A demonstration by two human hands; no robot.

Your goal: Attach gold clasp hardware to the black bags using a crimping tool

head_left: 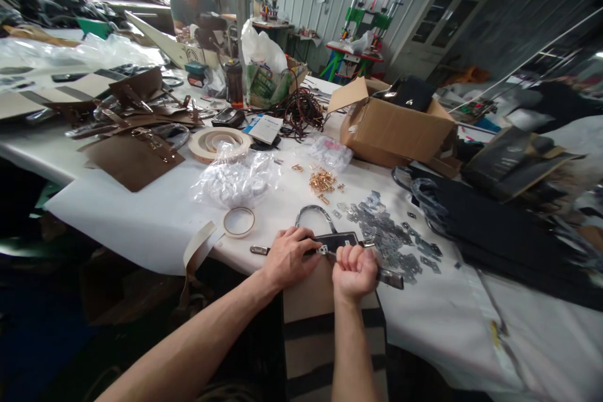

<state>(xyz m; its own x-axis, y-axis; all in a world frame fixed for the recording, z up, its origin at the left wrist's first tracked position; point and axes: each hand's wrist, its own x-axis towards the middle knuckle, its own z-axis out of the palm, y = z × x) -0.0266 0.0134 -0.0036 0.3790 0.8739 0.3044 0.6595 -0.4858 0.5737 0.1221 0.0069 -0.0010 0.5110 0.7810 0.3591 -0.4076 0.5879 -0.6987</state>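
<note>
A bag panel (308,314), beige with dark stripes and a black top band, hangs over the table's front edge. My left hand (292,256) presses on the band, fingertips beside a small metal plate (323,249). Close to its right, my right hand (354,271) is closed in a fist; a thin shaft seems to point from it toward the plate, but what it holds is mostly hidden. Behind the band stands a wrapped loop handle (316,208). Dark strap ends with metal fittings show at the left (260,250) and right (392,279).
Loose metal plates (384,232) spread right of my hands, with gold-coloured fasteners (323,181) behind. A tape roll (239,222), plastic bag (235,182) and brown leather pieces (134,154) lie left. A cardboard box (398,129) and black panels (509,220) stand right. A person (191,3) sits far back.
</note>
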